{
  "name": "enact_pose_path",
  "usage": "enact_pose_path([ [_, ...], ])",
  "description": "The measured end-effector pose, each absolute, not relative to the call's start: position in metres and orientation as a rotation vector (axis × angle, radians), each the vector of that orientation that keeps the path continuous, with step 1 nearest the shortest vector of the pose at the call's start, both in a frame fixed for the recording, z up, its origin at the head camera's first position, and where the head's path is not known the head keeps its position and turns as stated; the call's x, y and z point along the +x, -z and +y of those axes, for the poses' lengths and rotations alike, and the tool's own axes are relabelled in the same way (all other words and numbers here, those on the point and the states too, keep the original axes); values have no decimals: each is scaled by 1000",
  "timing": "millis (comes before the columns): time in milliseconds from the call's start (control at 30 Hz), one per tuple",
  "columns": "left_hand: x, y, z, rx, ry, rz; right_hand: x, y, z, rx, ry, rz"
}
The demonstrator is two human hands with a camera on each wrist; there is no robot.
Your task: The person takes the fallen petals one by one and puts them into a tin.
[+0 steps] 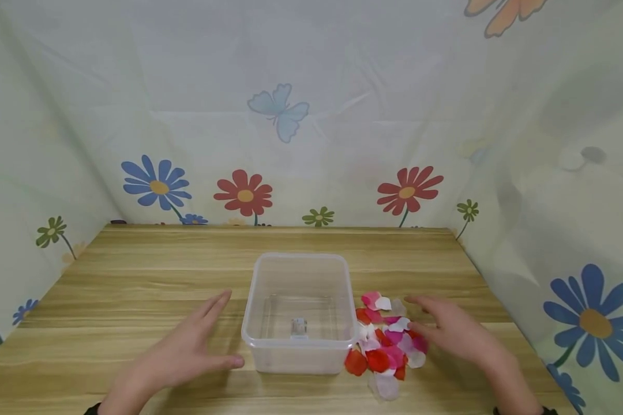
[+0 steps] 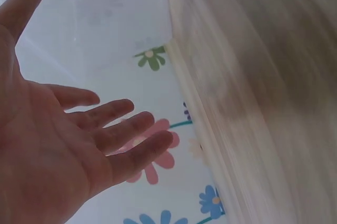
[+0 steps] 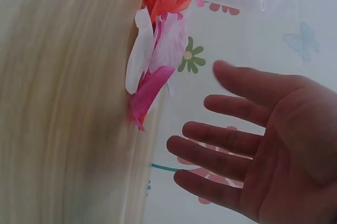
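A clear plastic box [image 1: 300, 358], square and without a lid, stands on the wooden table. Inside it, near the front of its floor, shows a small pale patch. Against its right side lies a loose heap of petals [image 1: 393, 357] in red, pink, purple and white. Left of the box, my left hand [image 1: 179, 351] is spread with its thumb pointing toward the box wall, holding nothing. My right hand [image 1: 459, 328] hovers at the heap's right edge, fingers extended and palm bare in the right wrist view.
The wooden table [image 1: 176, 259] reaches back to a pale cloth backdrop [image 1: 342, 138] printed with flowers and butterflies. Cloth walls also flank the table on the left and right.
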State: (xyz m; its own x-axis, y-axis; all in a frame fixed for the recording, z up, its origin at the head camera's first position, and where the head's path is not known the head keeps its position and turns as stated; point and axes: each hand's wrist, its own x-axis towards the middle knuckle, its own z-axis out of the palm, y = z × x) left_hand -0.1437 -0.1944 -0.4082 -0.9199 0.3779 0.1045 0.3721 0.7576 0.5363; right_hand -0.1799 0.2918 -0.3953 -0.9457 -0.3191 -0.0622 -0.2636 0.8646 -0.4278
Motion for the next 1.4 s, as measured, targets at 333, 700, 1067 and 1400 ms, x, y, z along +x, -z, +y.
enact_pose_path([
  [333, -137, 410, -176, 670, -963, 2905, -186, 394, 283, -517, 606, 2875],
  [700, -137, 416, -167, 756, -1090, 2860, -194, 400, 275, -354, 623, 2893],
  [1067, -138, 419, -158, 756, -1168, 2814, -195, 400, 274, -317, 649, 2903],
  [1400, -138, 423, -150, 826, -1294, 2749, -197, 405, 276, -390, 660, 2907],
])
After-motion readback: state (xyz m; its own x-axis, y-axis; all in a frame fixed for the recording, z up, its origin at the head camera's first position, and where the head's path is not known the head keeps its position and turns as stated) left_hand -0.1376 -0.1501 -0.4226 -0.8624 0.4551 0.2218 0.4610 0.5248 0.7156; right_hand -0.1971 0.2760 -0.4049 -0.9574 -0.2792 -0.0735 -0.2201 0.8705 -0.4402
